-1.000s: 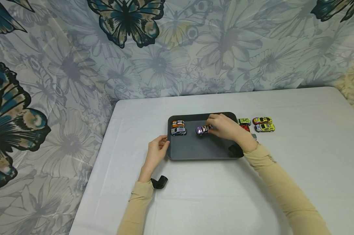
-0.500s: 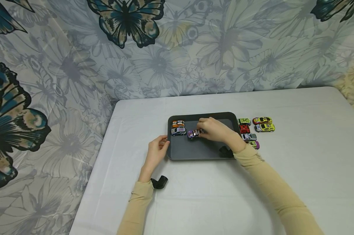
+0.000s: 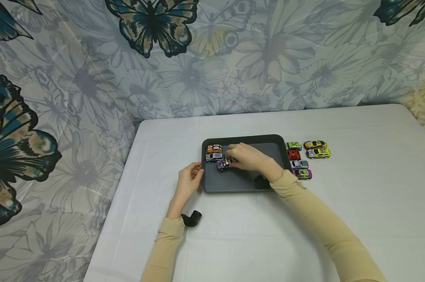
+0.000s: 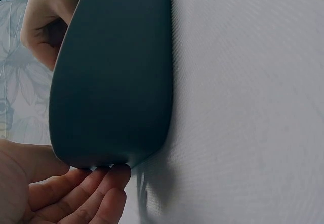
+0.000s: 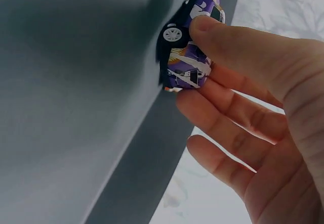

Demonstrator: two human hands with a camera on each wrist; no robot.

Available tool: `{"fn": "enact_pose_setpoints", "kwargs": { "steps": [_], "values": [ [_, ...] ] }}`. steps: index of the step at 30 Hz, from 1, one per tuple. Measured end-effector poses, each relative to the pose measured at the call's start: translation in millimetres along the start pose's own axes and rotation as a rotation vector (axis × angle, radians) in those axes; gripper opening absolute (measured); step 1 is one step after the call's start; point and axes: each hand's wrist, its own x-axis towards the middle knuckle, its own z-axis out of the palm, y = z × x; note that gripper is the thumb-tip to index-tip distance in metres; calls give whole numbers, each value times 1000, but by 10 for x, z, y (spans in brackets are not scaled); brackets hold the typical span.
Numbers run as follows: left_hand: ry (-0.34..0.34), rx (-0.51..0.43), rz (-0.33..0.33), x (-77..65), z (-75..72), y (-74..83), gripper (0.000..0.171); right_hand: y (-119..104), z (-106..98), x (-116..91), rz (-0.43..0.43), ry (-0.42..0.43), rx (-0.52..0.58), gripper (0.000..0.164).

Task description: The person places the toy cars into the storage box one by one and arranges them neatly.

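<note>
In the head view my right hand (image 3: 249,157) pinches a purple toy car (image 3: 223,163) over the left part of the grey tray (image 3: 247,187). The right wrist view shows the thumb on the side of this purple toy car (image 5: 190,57), with the other fingers behind and below it. An orange toy car (image 3: 214,149) and a silver-grey toy car (image 3: 214,158) stand in the tray's left end, just beyond the held one. My left hand (image 3: 188,180) lies at the tray's left edge, its fingertips touching the outer wall (image 4: 111,82) with relaxed fingers.
Right of the tray stand several toy cars, among them a red one (image 3: 293,155), a silver one (image 3: 299,164), a green-and-purple one (image 3: 302,174) and a yellow one (image 3: 318,153). A white cloth (image 3: 233,235) covers the table; patterned fabric (image 3: 233,78) hangs behind.
My right hand has moved left across the tray with the purple toy car, up to the silver-grey one. Cars right of the tray have come out from behind the arm. My left hand stays put.
</note>
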Motion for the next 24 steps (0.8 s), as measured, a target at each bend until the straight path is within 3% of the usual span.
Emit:
{"fn": "enact_pose_setpoints", "kwargs": {
  "steps": [24],
  "values": [
    [-4,-7,-1,9,6,-11,24,-53,112,225,18,-75,95,16]
  ]
}}
